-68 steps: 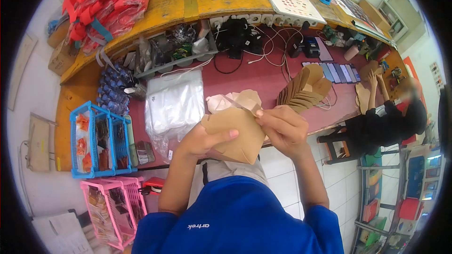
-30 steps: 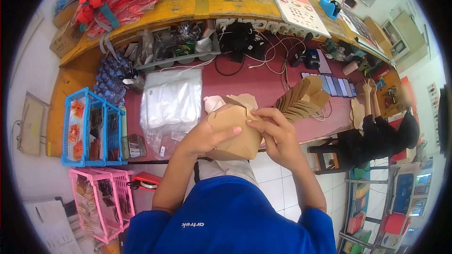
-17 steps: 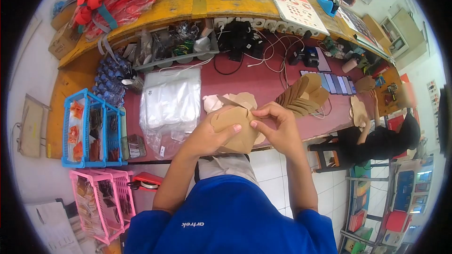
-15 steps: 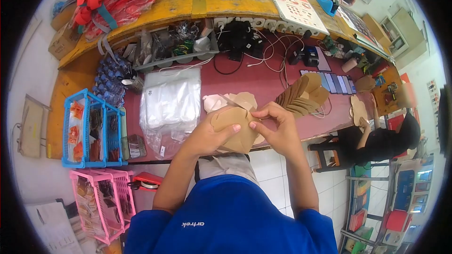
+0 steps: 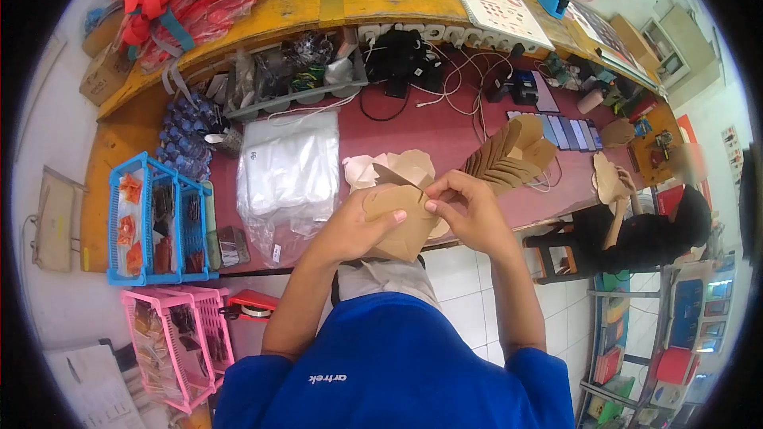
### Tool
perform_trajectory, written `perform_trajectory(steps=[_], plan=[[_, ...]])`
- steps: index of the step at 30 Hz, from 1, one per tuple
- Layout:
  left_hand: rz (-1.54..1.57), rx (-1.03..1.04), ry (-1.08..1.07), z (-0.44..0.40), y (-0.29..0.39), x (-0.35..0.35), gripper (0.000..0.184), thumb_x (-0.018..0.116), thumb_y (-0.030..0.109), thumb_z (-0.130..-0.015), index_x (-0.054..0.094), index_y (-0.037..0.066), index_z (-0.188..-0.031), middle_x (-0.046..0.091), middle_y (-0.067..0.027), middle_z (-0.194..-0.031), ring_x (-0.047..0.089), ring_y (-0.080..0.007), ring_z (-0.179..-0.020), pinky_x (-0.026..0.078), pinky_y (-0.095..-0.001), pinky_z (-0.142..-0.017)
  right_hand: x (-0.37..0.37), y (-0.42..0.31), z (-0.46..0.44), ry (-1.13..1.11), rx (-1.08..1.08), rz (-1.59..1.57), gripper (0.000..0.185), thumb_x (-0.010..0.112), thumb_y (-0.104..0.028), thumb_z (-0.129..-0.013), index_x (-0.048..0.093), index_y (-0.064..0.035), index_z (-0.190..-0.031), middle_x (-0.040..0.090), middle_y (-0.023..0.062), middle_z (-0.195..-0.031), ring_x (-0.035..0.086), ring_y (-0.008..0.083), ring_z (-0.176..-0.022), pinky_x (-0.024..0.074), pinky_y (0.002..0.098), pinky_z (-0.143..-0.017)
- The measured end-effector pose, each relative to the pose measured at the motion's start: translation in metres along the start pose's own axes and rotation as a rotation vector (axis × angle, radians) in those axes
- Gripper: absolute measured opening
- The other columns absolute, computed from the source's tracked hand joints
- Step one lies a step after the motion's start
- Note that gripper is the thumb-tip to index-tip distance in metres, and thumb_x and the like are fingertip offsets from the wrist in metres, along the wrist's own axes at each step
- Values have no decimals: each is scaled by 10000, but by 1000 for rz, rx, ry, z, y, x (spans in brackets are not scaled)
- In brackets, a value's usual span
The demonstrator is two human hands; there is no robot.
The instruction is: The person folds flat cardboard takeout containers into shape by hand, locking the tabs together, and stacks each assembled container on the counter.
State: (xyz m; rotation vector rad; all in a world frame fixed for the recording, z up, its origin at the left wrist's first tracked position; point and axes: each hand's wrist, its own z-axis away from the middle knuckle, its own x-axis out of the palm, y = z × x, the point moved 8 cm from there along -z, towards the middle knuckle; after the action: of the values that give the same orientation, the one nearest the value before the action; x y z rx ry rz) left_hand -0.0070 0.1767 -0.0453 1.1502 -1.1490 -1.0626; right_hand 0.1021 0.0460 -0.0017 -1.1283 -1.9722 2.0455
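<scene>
A brown kraft paper box (image 5: 407, 232), partly folded, is held up over the near edge of the table. My left hand (image 5: 355, 226) grips its left side, with the thumb lying across the front panel. At the upper right edge, my right hand (image 5: 470, 205) pinches a corner of the box between thumb and fingers. One brown flap stands up between the two hands. Behind the box lie pale kraft pieces (image 5: 362, 172), partly hidden by it. A row of nested kraft boxes (image 5: 505, 160) rests to the right of my right hand.
Clear plastic bags (image 5: 288, 163) lie to the left. Blue baskets (image 5: 151, 218) and a pink basket (image 5: 171, 342) stand at far left. A grey tray (image 5: 298, 95) and white cables (image 5: 457, 83) are at the back. At right, another person (image 5: 648, 222) holds a kraft piece (image 5: 610, 179).
The box has tilted slightly in my hands, and its upright flap shows more clearly. My right fingers have shifted slightly at the corner. The other person's hand has moved up onto their kraft piece.
</scene>
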Motion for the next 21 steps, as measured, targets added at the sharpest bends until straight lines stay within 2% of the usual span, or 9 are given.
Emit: perform_trajectory(steps=[4,10,13,15,16,18,19,21], plan=[[8,-24,9,-2,0,4,336,653,136,-1018,648,-21,-1315,721,-81,-1163,664,-140,-1056,538,-323,-948,-2,-2,0,-19,-31,37,103,752,35,-934,683,43,-1010,686,66,-969,693,139,-899,564,286,-843],[-39,-11,18,-6,-1,2,301,654,119,-1020,661,-22,-1286,725,-72,-1144,661,-127,-1054,539,-312,-940,6,6,2,1,45,-2,104,766,21,-925,692,36,-995,689,51,-954,689,118,-890,554,277,-808],[-44,-6,23,-4,2,-3,290,658,112,-1025,664,-27,-1279,724,-60,-1141,651,-114,-1056,535,-300,-940,7,15,2,112,-23,-98,124,781,4,-925,695,30,-1011,676,37,-924,682,108,-890,550,273,-820],[-42,-1,28,-4,3,-4,286,657,112,-1025,669,-22,-1277,725,-58,-1136,647,-111,-1051,533,-298,-936,12,31,2,76,126,-346,140,801,-16,-923,698,27,-1008,651,22,-892,667,108,-870,549,278,-831],[-45,-1,26,-4,4,-3,274,657,109,-1024,675,-18,-1266,726,-55,-1127,644,-111,-1043,530,-297,-936,14,33,3,80,128,-351,140,801,-16,-923,698,27,-1008,651,22,-892,667,108,-870,549,278,-831],[-53,1,20,-5,4,-2,262,656,107,-1024,681,-14,-1255,726,-52,-1118,642,-112,-1035,526,-297,-937,12,21,3,152,-30,-287,166,826,-22,-895,701,30,-991,637,31,-867,662,132,-837,545,286,-810],[-75,27,43,-5,4,-3,256,646,103,-1018,684,-16,-1242,731,-71,-1118,657,-127,-1022,531,-308,-928,13,16,4,157,-32,-291,166,826,-22,-895,701,30,-991,637,31,-867,662,132,-837,545,286,-810],[-101,46,62,-5,6,-4,252,636,100,-1012,686,-18,-1229,737,-90,-1119,672,-143,-1009,535,-319,-919,11,-14,12,258,-216,173,174,833,-9,-870,701,37,-974,638,62,-867,658,164,-819,534,290,-784]])
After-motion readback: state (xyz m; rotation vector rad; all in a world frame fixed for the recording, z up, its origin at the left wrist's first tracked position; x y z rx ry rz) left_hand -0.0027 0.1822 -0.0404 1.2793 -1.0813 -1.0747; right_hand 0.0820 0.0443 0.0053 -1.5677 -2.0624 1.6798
